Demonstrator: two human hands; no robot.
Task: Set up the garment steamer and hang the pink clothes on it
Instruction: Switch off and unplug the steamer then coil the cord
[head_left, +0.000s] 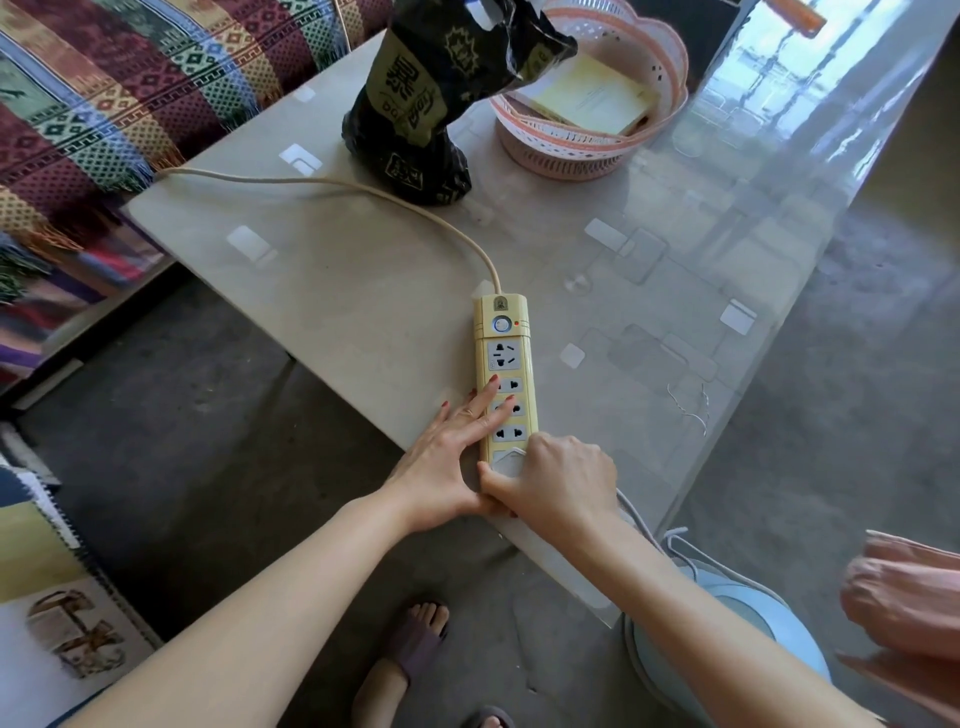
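Table (363, 291) near edge: yellow power strip (506, 364) is pressed flat by the left hand (447, 457), fingers straight. Steamer base (737, 613) sits on the floor below; pink clothes (904, 597) beside it. White plug (506, 460) is gripped at the strip's end by the curled right hand (561, 478).

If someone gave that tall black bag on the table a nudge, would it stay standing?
Probably not. The black bag stands tall on a narrow base and leans, with its crumpled top overhanging toward the pink basket, so it looks apt to tip that way. Its wrinkled, glossy film suggests it would crumple rather than hold shape. The glass tabletop looks smooth, so a low push might slide it instead.
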